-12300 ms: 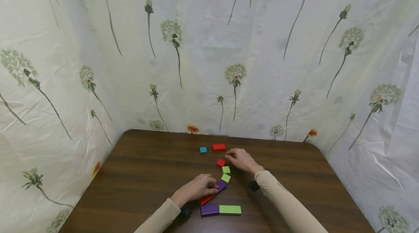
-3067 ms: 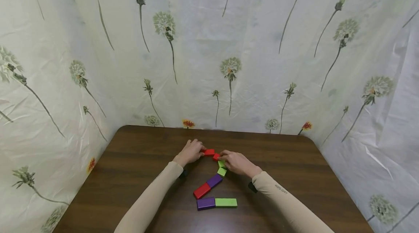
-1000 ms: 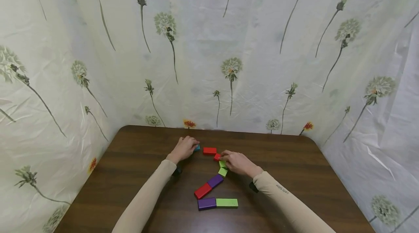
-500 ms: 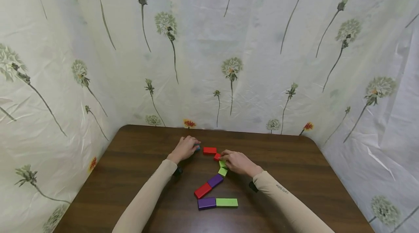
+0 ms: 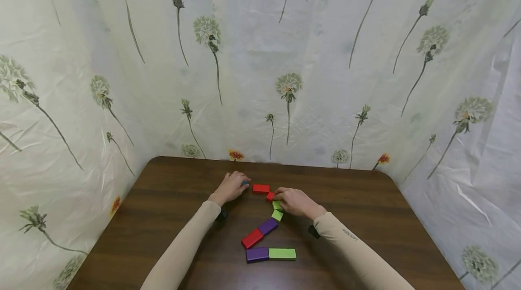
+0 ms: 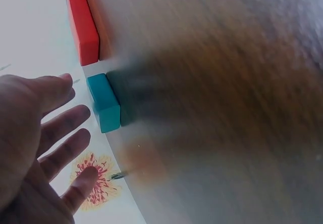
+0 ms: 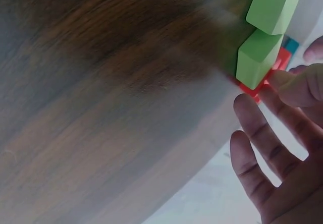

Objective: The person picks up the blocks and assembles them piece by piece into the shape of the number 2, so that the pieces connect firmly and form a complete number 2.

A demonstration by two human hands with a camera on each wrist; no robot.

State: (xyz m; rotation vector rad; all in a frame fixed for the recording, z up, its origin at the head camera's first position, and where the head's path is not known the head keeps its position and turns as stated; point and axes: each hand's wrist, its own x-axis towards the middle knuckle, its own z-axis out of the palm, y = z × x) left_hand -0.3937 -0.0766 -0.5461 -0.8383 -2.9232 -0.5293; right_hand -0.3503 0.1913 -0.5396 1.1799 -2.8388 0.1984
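My left hand (image 5: 231, 187) is at a small blue block (image 5: 245, 183) near the far side of the table. In the left wrist view its fingers are spread and a gap shows between them and the blue block (image 6: 104, 103). The thumb and index fingertips of my right hand (image 5: 296, 202) pinch a small red block (image 5: 270, 197); its other fingers are loosely extended in the right wrist view. A longer red block (image 5: 261, 188) lies between the hands. Two green cubes (image 5: 277, 216) sit just below the right fingertips, the upper one partly covered.
Nearer the person, a purple block (image 5: 267, 226) and a red block (image 5: 252, 238) form a slanted line. Below them, another purple block (image 5: 257, 254) adjoins a long green block (image 5: 282, 254). A flowered curtain (image 5: 252, 77) hangs behind the brown table (image 5: 346, 244).
Earlier the left hand went from near the lower red block to the long red block, then to the blue block, where its fingers have loosened. The slanted chain's upper blocks have been drawn together.
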